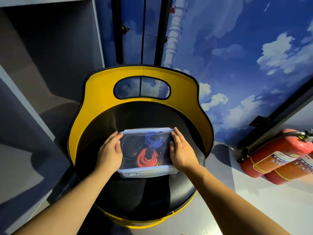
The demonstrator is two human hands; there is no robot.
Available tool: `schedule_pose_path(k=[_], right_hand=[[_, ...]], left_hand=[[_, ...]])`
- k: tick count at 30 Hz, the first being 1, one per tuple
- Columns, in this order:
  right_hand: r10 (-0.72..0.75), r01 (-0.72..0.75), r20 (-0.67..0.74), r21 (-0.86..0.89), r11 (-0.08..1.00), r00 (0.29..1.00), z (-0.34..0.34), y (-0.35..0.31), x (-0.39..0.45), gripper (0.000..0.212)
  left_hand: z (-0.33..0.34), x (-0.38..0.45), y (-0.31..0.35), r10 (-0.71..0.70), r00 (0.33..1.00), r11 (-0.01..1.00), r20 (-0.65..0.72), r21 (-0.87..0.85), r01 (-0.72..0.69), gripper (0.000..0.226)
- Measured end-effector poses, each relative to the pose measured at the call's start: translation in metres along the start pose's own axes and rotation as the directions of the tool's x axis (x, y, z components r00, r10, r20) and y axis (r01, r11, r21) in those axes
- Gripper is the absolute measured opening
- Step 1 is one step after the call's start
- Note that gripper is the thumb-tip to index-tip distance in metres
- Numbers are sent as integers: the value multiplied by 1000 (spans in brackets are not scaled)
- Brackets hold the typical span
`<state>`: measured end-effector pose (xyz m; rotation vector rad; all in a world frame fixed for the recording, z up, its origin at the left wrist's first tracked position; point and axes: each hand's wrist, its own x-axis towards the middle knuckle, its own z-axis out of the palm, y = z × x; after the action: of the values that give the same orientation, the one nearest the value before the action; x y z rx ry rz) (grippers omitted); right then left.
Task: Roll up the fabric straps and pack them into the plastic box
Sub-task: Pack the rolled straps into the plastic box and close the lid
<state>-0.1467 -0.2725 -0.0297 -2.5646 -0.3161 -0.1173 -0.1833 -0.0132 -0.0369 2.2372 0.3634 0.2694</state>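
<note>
A clear plastic box [147,173] with its lid on lies on the black seat of a yellow chair [149,197]. Through the lid I see a red rolled strap [146,158], a blue rolled strap [153,139] and a dark rolled strap [133,143]. My left hand [110,150] lies on the lid's left edge, fingers fairly straight. My right hand [182,150] lies on the lid's right edge in the same way. Both press down on the lid.
The chair's yellow backrest [101,92] curves round behind the box. Two red fire extinguishers [277,158] lie on the floor at the right. A grey shelf unit [33,82] stands at the left. A cloud-patterned wall is behind.
</note>
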Motion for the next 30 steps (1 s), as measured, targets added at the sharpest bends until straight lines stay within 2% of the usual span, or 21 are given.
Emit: schedule_pose_path(k=[5,8,10,12,13,15,17,19,21,23,30], right_hand=[[10,-10,-1,-14,1000,1000,3,2,-2,59],[-1,1,-1,-41,999,1000,3,3,-2,60],[-24,24,6,-98,995,1000,4,6,-1,61],[-30,36,40,-147,988,999,5,10,-1,63],[-35,43,57,-148,988,998,5,11,-1,64],[-45,54,89,-111,992,995,2,12,-4,63],[-47,55,122,-64,996,991,-2,11,-8,65],[-52,60,144,-57,997,988,-2,13,-9,63],[-56,69,168,-71,995,984,-1,15,-10,65],[-66,83,176,-92,992,982,1,17,-10,71],[-91,128,160,-238,963,983,2,15,-14,78]], left_hand=[[1,-1,-4,75,996,992,47,97,-79,41],[1,1,-7,187,980,919,62,342,-197,43],[0,2,-7,352,932,831,80,432,-351,46],[2,2,-7,492,855,781,166,349,-518,49],[2,2,-7,518,823,771,232,290,-567,51],[-1,-3,-5,483,785,766,388,249,-593,56],[-4,-8,-3,387,752,717,533,339,-609,66],[-8,-13,1,318,727,646,608,423,-636,85],[-9,-15,4,307,719,606,623,455,-653,101],[-7,-15,1,317,721,588,616,469,-660,108],[2,-15,-6,350,736,558,580,502,-661,97]])
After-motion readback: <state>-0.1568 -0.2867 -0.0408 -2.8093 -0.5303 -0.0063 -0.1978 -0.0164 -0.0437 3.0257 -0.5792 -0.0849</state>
